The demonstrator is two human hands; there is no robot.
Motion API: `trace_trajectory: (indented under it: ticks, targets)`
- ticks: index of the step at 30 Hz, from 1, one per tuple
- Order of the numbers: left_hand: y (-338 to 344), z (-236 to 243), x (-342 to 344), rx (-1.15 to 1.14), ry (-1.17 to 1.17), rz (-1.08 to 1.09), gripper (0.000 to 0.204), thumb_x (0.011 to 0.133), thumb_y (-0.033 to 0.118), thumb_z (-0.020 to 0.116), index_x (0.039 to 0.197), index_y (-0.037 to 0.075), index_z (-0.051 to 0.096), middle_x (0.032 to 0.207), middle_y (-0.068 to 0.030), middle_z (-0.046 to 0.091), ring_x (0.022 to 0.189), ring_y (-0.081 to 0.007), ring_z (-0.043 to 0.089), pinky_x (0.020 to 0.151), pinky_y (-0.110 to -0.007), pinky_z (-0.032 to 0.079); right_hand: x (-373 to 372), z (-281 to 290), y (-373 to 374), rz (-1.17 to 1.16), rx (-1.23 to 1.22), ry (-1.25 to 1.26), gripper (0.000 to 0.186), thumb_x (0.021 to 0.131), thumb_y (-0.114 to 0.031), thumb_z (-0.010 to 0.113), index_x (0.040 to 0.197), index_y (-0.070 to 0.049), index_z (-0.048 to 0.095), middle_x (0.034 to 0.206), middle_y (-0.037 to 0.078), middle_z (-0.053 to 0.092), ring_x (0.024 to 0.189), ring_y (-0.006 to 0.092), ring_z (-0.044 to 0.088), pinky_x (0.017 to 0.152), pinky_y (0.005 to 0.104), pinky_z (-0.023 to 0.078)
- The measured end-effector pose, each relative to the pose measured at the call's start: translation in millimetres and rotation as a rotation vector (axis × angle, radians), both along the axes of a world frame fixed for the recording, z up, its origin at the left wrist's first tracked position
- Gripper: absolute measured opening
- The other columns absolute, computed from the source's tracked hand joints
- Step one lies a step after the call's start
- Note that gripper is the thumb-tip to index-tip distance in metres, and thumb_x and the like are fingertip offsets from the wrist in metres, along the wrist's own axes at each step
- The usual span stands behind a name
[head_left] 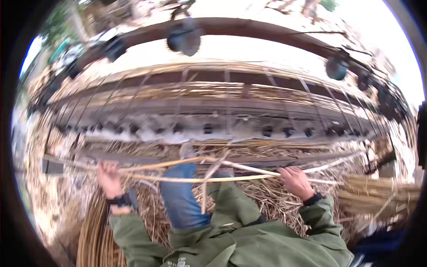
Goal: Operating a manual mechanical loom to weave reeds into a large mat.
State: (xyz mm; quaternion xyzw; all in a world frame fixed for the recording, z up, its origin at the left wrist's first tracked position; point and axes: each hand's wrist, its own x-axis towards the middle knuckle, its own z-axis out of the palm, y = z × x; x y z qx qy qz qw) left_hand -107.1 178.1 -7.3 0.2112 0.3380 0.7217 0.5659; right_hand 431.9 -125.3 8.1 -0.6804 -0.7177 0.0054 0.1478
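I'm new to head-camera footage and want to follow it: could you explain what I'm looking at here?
There's no robot here: these are a person's own bare hands. The one picture comes from a wide fisheye camera on their head, looking down, which is why straight edges bend.

The left hand and right hand hold pale stalks stretched between them. Ahead is a long frame with a curved-looking beam, dark round pieces hanging from it, and thin cords running across stalks. Loose straw covers the ground, with bundled stalks on the right and more stalks at lower left. Motion blur hides finer details.
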Motion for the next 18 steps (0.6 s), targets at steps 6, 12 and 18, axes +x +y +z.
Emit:
trace_trajectory:
  ticks: [6,12,18]
  targets:
    - [18,5,26,0.112,0.438,0.175,0.032,0.094,0.024,0.043,0.12,0.003,0.046,0.1,-0.0092,0.054,0.081,-0.0149,0.051,0.067,-0.027,0.049,30,29,-49,-0.178,0.262,-0.283,0.032,0.067,-0.015,0.057,0.098,-0.009,0.054,0.096,0.003,0.053,0.101,0.0206,0.048,0.084,0.0339,0.039]
    - [-6,63,100,0.177,0.389,0.396,0.036,0.089,0.02,0.054,0.118,-0.001,0.048,0.105,-0.0156,0.056,0.085,-0.0251,0.053,0.074,-0.036,0.046,89,89,-105,-0.619,0.334,-0.64,0.022,0.069,-0.015,0.055,0.091,-0.012,0.057,0.087,-0.004,0.054,0.087,0.0138,0.048,0.072,0.0284,0.04]
    - [-68,91,183,0.313,-0.031,-0.199,0.019,0.086,0.023,0.061,0.09,0.005,0.057,0.093,-0.0131,0.059,0.074,-0.0267,0.052,0.068,-0.038,0.045,176,133,-73,-0.733,0.395,-0.719,0.012,0.072,-0.016,0.054,0.083,-0.012,0.057,0.081,0.001,0.055,0.083,0.0166,0.055,0.068,0.0312,0.044]
